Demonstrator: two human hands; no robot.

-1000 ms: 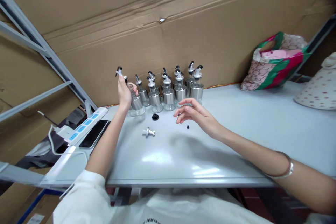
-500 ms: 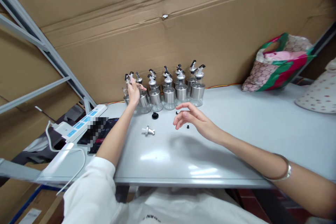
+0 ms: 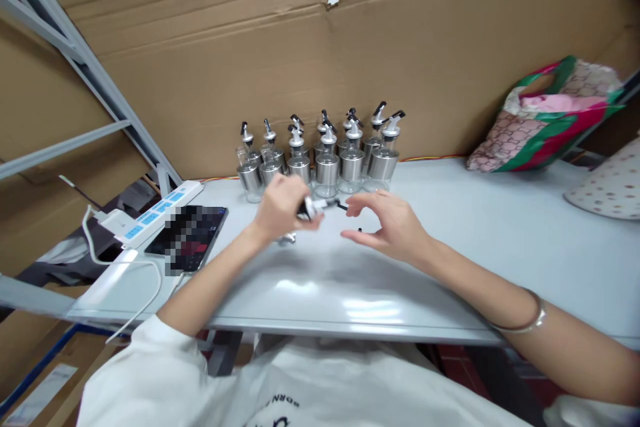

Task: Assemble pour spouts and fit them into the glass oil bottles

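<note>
Left hand (image 3: 281, 203) pinching pour spout (image 3: 317, 206) over desk (image 3: 460, 260), right hand (image 3: 400, 223) hovering beside it, fingers (image 3: 369, 199) and thumb curving apart, bottles (image 3: 327, 169) standing along far edge.

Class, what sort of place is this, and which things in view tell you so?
Probably a makeshift workbench, perhaps in a workshop or storeroom: matching glass bottles stand grouped on a grey table, with large cardboard sheeting behind them.
</note>
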